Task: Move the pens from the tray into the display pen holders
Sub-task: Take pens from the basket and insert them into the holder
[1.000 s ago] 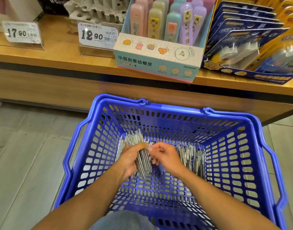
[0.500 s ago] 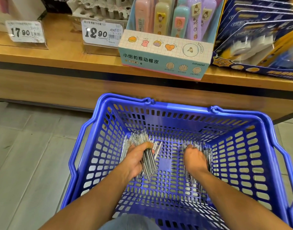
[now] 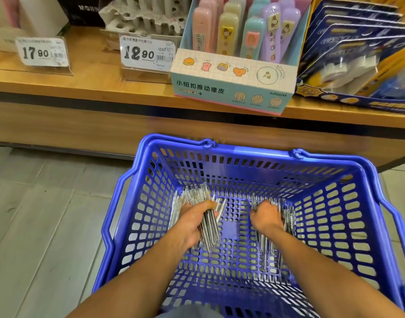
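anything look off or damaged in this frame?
Yes: the grey pulp tray at the back of the shelf has torn, ragged edges. Loose pens lie scattered in the blue basket.

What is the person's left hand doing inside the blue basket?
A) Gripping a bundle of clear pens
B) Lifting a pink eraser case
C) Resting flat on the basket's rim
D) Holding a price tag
A: the left hand is curled round a bundle of clear pens low inside the blue basket.
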